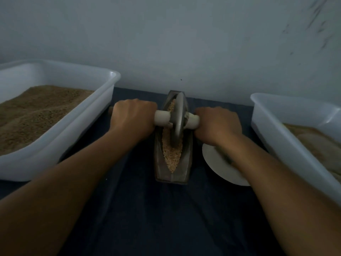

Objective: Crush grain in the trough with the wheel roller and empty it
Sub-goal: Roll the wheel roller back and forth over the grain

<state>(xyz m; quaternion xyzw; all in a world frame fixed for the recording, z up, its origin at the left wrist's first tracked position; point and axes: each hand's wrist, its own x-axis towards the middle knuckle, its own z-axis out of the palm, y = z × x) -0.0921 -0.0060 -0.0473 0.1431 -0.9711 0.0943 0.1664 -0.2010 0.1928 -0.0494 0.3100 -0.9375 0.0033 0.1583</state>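
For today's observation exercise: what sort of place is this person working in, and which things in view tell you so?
Probably a small hand-milling workspace, not a kitchen. A metal trough of grain with a wheel roller sits on a dark cloth against a bare wall, flanked by two white plastic tubs of brownish granular material.

Left bin (55,115) sits just outside the left hand (132,117), right bin (287,137) near the right hand (217,124). Plate (219,163) under right wrist. Cloth (147,218) nearer than both hands lies open.
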